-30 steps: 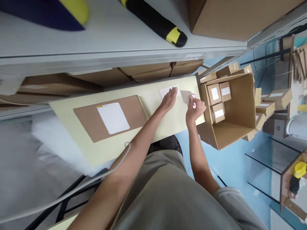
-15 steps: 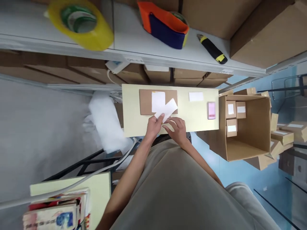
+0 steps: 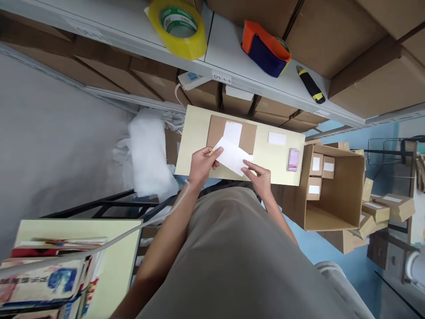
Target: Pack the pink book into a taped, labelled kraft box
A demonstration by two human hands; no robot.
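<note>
Both my hands hold a white label sheet [image 3: 231,156] above a pale yellow table [image 3: 195,133]. My left hand [image 3: 203,163] pinches its left corner, my right hand [image 3: 259,176] pinches its lower right edge. Just behind the sheet lies a flat brown cardboard mailer [image 3: 249,135] with a white label [image 3: 232,132] stuck on it. Another white label [image 3: 276,138] and a small pink object [image 3: 293,159] lie on the table further right.
An open cardboard box [image 3: 335,190] with several small labelled boxes stands right of the table. On the shelf above sit a yellow tape roll [image 3: 179,27], an orange and blue tape dispenser [image 3: 265,48] and a utility knife [image 3: 309,84]. White packing foam [image 3: 148,153] lies left; books [image 3: 49,274] are lower left.
My hands drew back from the right end of the table with a white sheet, which now sits lifted in front of the mailer. The view has shifted up and left.
</note>
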